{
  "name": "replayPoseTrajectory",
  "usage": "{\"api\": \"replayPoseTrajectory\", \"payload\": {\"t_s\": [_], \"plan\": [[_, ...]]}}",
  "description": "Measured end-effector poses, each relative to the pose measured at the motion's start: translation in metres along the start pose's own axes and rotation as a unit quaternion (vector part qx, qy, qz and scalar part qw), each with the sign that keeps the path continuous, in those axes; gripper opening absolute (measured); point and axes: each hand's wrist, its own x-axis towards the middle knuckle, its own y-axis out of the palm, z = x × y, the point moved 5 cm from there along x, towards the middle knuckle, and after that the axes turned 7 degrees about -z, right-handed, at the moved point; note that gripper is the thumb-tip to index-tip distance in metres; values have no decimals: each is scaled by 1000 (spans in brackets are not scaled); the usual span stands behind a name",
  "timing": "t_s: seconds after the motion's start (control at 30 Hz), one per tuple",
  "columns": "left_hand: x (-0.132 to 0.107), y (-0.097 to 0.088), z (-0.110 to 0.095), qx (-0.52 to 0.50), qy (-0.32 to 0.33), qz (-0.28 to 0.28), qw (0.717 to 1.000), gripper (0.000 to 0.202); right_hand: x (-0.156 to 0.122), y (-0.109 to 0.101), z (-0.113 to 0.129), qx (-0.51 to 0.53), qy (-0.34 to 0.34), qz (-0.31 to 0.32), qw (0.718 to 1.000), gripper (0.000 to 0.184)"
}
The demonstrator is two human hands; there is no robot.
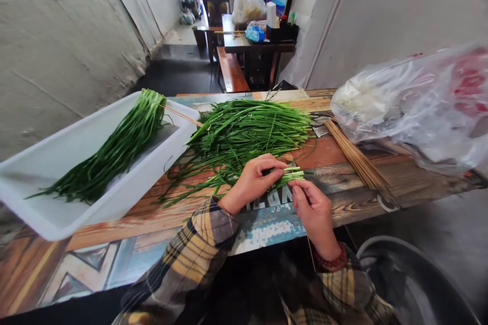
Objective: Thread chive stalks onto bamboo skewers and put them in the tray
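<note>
My left hand is closed around a small bunch of green chives near their pale cut ends, holding them flat on the wooden table. My right hand pinches at those cut ends from below; a thin bamboo skewer seems to run down from it. Behind my hands lies a big loose pile of chives. More skewers lie in a bundle to the right.
A white plastic tray on the left holds a skewered bundle of chives. A plastic bag sits at the right. A dark basin stands below right. Further back are another table, a bench and a seated person.
</note>
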Motion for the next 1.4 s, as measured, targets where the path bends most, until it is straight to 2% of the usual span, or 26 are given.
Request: {"api": "replayPoseTrajectory", "payload": {"t_s": [0.7,1.4], "plan": [[0,-4,-9,31,26,-29,999,11,0,2,4,13,-22,17,1000,25],[-2,-4,-8,53,52,-58,996,10,2,2,7,-3,-20,19,1000,28]]}}
